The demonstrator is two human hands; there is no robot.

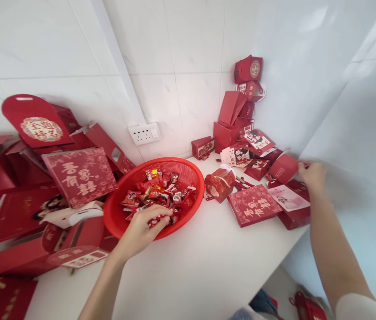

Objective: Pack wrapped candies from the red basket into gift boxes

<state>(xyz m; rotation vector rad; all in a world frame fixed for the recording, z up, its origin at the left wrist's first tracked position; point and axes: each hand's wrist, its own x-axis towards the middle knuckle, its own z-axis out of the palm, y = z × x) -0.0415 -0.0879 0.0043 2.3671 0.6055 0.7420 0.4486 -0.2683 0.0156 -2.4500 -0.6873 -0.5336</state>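
My left hand reaches over the near rim of a red plastic basket. Its fingers are closed around a red wrapped candy with white marks; whether there are more under the fingers is hidden. Many wrapped candies in red and gold lie inside the basket. Over at the right, by the wall, my right hand pinches the corner of a small red gift box. That box is tilted above a pink-and-white printed card and a flat red box.
Red gift boxes are piled along the left. Another heap leans into the back corner, with a box stacked on top. A small box with a cord stands beside the basket. A power socket is on the tiled wall.
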